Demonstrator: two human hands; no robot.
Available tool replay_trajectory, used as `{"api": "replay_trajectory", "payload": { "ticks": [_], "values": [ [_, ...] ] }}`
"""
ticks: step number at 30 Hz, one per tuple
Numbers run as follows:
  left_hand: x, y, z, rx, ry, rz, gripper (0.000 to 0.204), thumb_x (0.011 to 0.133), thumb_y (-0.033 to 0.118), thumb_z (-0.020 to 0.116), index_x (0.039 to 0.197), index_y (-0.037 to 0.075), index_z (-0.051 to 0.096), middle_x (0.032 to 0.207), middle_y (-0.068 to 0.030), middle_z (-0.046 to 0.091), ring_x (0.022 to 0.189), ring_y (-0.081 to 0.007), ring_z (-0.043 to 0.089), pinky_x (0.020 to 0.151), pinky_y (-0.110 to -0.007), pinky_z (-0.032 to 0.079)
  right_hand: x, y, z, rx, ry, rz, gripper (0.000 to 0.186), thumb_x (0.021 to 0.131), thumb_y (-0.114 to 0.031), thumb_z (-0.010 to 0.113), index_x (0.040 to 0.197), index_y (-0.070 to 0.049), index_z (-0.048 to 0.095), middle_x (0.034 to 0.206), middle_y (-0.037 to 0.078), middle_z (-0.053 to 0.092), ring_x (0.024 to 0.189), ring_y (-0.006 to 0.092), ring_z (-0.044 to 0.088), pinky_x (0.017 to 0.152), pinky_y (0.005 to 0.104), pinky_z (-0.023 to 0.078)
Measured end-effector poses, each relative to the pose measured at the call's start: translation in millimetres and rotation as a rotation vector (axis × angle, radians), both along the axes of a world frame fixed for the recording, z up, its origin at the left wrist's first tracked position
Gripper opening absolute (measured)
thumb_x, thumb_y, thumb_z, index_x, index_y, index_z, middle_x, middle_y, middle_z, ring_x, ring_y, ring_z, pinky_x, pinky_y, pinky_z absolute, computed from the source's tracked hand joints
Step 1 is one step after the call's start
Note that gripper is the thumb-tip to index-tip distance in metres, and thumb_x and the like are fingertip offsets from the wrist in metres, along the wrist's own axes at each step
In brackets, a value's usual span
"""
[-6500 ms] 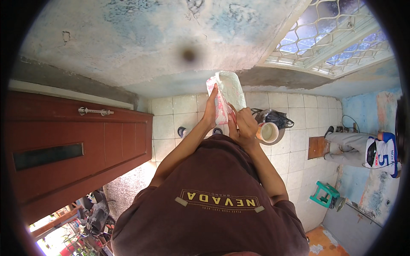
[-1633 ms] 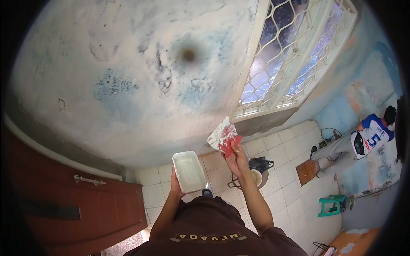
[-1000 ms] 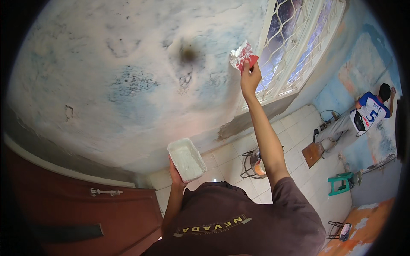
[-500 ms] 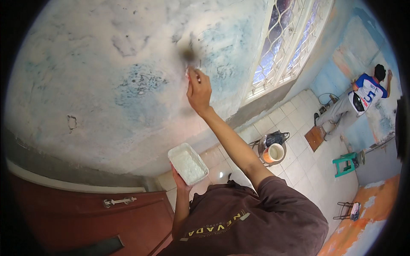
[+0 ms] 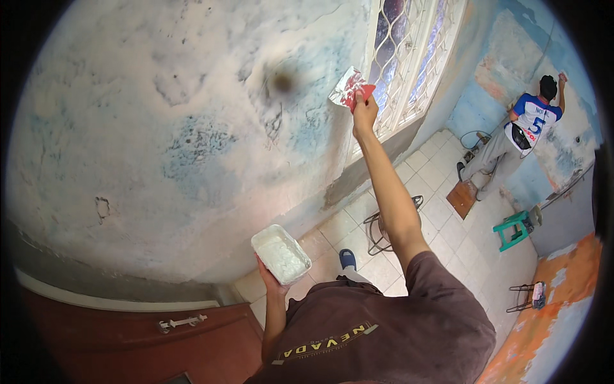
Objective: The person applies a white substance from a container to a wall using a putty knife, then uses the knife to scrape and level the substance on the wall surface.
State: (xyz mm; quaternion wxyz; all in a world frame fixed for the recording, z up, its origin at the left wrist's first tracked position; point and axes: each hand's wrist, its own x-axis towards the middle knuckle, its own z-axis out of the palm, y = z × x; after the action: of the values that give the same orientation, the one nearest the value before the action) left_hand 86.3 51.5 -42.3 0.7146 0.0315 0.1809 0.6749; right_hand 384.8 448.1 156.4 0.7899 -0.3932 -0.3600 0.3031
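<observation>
My right hand (image 5: pixel 365 114), arm stretched up and forward, grips a red-handled putty scraper (image 5: pixel 349 88). White paste smears its wide blade, which is at the patchy wall beside the window frame; whether it touches is hard to tell. Down near my body, my left hand (image 5: pixel 273 279) holds a white rectangular tub (image 5: pixel 281 255) from below and the side, tilted a little. Pale wet filler (image 5: pixel 284 257) coats the inside of the tub. The wall (image 5: pixel 134 160) in front is whitish, with blue stained areas, pits and a few cracked outlines.
A window with a white lattice grille (image 5: pixel 403 70) is at upper right. A reddish-brown door (image 5: pixel 128 339) stands lower left. Behind my right arm is a metal stool (image 5: pixel 378 233). Farther right, a co-worker (image 5: pixel 536 125) faces another wall near a green stool (image 5: pixel 511 229).
My right hand has swung right along the wall toward the window, and the scraper now shows clearly. The tub stays nearly in place. A sandalled foot has come into view below.
</observation>
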Motion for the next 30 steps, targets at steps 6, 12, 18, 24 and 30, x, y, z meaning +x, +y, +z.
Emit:
{"api": "replay_trajectory", "payload": {
  "ticks": [6,12,18,24,30],
  "values": [
    [-2,0,12,-0.011,0.079,0.061,0.071,0.109,0.065,0.038,0.158,0.013,0.046,0.149,-0.0121,0.062,0.129,-0.0361,0.066,0.107,-0.059,0.056,-31,6,35,-0.069,-0.15,-0.181,0.026,0.103,-0.014,0.064,0.123,0.001,0.072,0.108,0.016,0.077,0.1,0.026,0.071,0.092,0.0391,0.052],
    [-10,-7,11,0.041,0.111,0.092,0.076,0.106,0.07,0.042,0.158,0.014,0.047,0.15,-0.0108,0.06,0.131,-0.0342,0.064,0.108,-0.057,0.055,-75,-36,81,-0.078,-0.321,-0.287,0.025,0.103,-0.014,0.063,0.123,-0.002,0.073,0.101,0.021,0.078,0.094,0.0388,0.074,0.088,0.0451,0.054],
    [-9,-14,2,0.019,0.103,0.104,0.074,0.108,0.069,0.04,0.158,0.014,0.047,0.15,-0.0115,0.061,0.13,-0.035,0.065,0.107,-0.058,0.056,-129,-62,97,0.091,-0.411,-0.267,0.026,0.101,-0.01,0.062,0.124,-0.002,0.073,0.104,0.022,0.077,0.095,0.0402,0.073,0.087,0.0458,0.054],
    [-3,-23,-11,0.028,0.0,0.119,0.075,0.108,0.067,0.038,0.16,0.013,0.045,0.151,-0.0143,0.06,0.131,-0.0396,0.064,0.108,-0.065,0.053,-184,-99,80,0.53,-0.754,-0.332,0.035,0.093,0.002,0.061,0.125,-0.006,0.073,0.111,0.013,0.076,0.097,0.0358,0.068,0.087,0.0438,0.054],
    [4,-40,-29,-0.002,0.001,0.12,0.079,0.107,0.07,0.037,0.161,0.013,0.042,0.153,-0.0148,0.058,0.134,-0.0399,0.062,0.108,-0.066,0.053,-200,-133,22,0.594,-0.989,-0.16,0.045,0.086,0.005,0.065,0.127,-0.01,0.072,0.111,0.011,0.075,0.096,0.0347,0.066,0.085,0.0439,0.054]
  ]
}}
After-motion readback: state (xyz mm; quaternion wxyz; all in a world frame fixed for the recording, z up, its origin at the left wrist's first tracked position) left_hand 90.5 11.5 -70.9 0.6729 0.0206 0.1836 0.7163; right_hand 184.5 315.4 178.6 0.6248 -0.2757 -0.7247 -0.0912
